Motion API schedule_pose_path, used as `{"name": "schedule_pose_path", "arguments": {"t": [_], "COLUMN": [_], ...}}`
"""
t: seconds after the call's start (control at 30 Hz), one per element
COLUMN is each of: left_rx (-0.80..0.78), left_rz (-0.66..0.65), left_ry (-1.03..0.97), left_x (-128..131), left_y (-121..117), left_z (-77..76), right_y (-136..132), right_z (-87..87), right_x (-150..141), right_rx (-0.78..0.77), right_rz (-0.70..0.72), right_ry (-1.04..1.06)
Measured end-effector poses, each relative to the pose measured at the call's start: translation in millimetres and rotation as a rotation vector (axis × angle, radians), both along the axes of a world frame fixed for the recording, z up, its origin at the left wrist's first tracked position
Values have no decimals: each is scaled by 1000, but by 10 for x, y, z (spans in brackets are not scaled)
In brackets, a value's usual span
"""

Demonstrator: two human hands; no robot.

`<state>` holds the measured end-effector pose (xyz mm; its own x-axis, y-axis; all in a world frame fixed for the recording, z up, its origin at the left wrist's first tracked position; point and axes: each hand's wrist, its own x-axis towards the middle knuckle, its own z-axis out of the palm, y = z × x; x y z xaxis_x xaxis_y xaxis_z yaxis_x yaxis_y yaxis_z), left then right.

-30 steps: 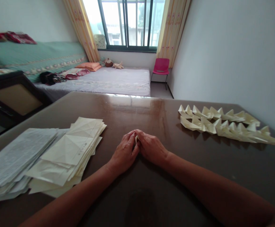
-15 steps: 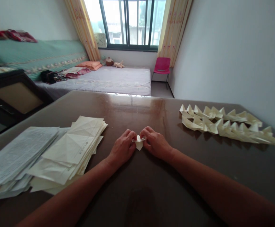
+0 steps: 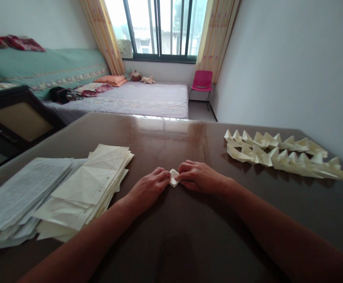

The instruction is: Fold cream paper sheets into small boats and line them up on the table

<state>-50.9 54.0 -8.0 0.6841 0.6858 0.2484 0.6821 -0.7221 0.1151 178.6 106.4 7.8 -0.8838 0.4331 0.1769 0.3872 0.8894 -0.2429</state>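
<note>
A small cream folded paper [image 3: 174, 179] lies diamond-shaped on the brown table, between my two hands. My left hand [image 3: 150, 186] is closed, its fingertips gripping the left corner of the paper. From the other side, my right hand [image 3: 199, 177] pinches and presses the right part of it with bunched fingers. The fingers cover both side corners, while the top and bottom points show.
Left of my arms lie a stack of creased cream sheets [image 3: 90, 181] and a pile of printed papers [image 3: 24, 196]. Two rows of folded paper pieces [image 3: 273, 157] stand at the right on the glossy table [image 3: 171, 145]. A bed [image 3: 148, 98] and pink chair [image 3: 202, 81] are beyond.
The raised side parts of the folded paper now lie flat in a diamond. Both hands have lowered and flattened against it, with the fingers stretched more toward the middle.
</note>
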Motion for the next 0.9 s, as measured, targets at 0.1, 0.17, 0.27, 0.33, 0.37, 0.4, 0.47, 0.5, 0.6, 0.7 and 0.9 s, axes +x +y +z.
{"name": "schedule_pose_path", "arguments": {"t": [0.1, 0.17, 0.27, 0.33, 0.37, 0.4, 0.47, 0.5, 0.6, 0.7, 0.9], "left_rx": [26, 44, 72, 84, 86, 86, 85, 87, 108, 148, 184], "left_rz": [18, 35, 46, 53, 54, 53, 45, 41, 38, 37, 18], "left_ry": [107, 157, 204, 215, 217, 219, 224, 228, 237, 241, 266], "left_x": [22, 33, 51, 61, 64, 64, 59, 54, 38, 31, 49], "left_y": [-44, -68, -88, -90, -87, -83, -71, -64, -49, -49, -76], "left_z": [22, 27, 23, 15, 9, 2, -11, -17, -28, -29, -3], "right_y": [-6, -16, -49, -82, -100, -116, -140, -148, -179, -282, -565], "right_z": [10, 9, -18, -52, -71, -88, -112, -116, -87, -3, 67], "right_x": [-2, -9, -50, -105, -138, -170, -222, -239, -249, -231, -272], "right_rx": [26, 18, 10, 54, 88, 123, 180, 200, 230, 217, 233], "right_rz": [34, 40, -10, -94, -136, -174, -232, -256, -262, -230, -248], "right_ry": [16, 17, 0, -40, -70, -104, -167, -190, -234, -278, -325]}}
